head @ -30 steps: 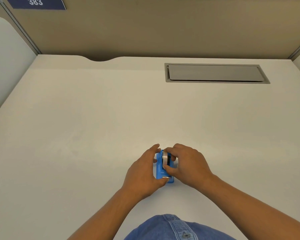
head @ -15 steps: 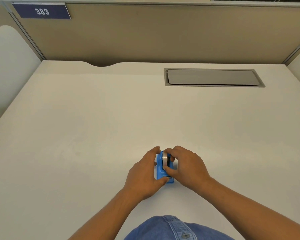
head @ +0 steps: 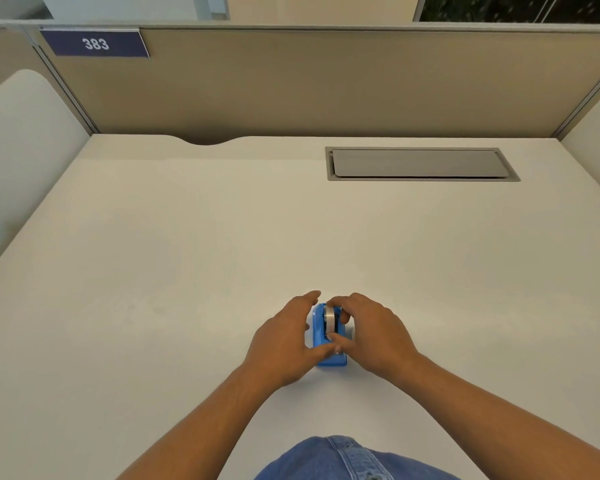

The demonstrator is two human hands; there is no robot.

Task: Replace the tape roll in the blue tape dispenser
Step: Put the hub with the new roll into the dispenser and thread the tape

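Left hand (head: 280, 344) is bracing the blue tape dispenser (head: 329, 355) on the near desk (head: 187, 254), steadying it while right hand (head: 371, 330) is pinching the tape roll (head: 330, 320) seated inside.

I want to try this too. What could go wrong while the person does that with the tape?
The tape roll is pinched only by the right hand at its edges, so it might slip out. The small blue dispenser could tip or slide on the smooth desk if the left hand lets go.
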